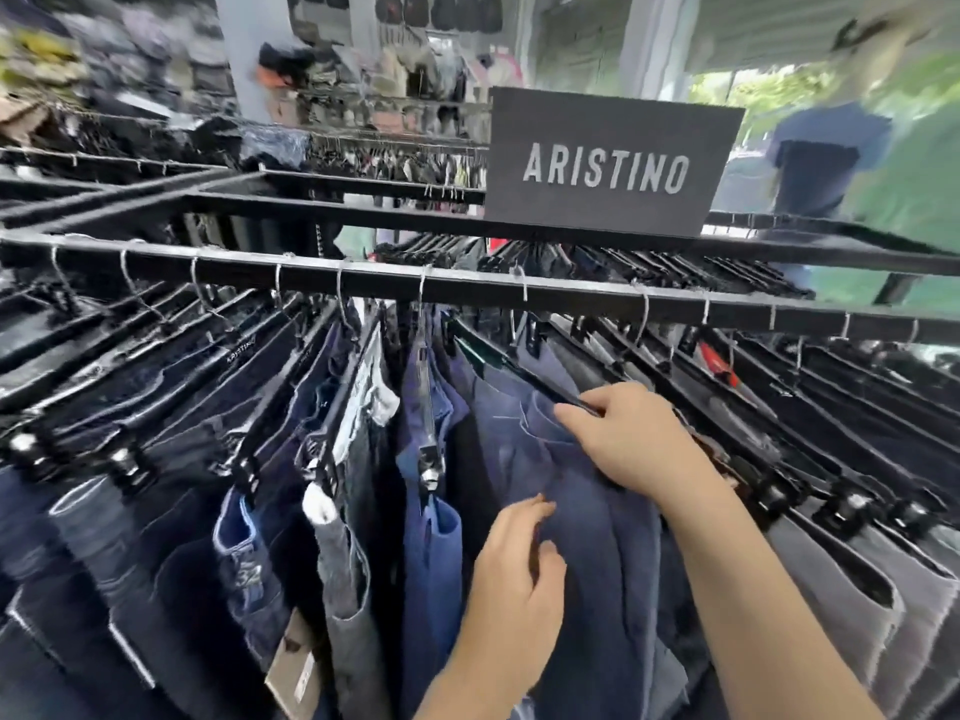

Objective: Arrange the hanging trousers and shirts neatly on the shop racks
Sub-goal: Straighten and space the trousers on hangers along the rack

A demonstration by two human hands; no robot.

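Navy-blue cloth trousers [587, 543] hang nearest, low at 5 o'clock, between both hands. The left hand [511, 579] comes up from 6 o'clock with its back to the camera. Its fingers are loosely bent, and their tips lie against the left edge of that cloth; whether they pinch a fold cannot be told. The right hand [628, 433], at 4 o'clock, is curled over the waist of the same trousers. It grips the near end of the black plastic hanger [519, 374] that carries them, forefinger lying along the bar.

Just left, at 6 to 7 o'clock, brighter blue trousers [431, 574] hang from a clip. Grey denim jeans [343, 589] hang beside them, with a brown card tag [293, 667] low at 7 o'clock. Dark indigo jeans [156, 553] fill 8 to 9 o'clock, packed close. Pale grey trousers [857, 600] fan out at 4 o'clock, beyond the right forearm.

All of these hang by wire hooks from a black metal rail [467, 284], which crosses the frame just above centre. Behind it, at 1 o'clock, stands a dark rectangular sign [608, 168] lettered ARISTINO in white. Further rails of dark garments [395, 163] run at 11 to 12 o'clock, blurred. At 2 o'clock a person in a dark blue shirt [826, 148] stands against green, also blurred.
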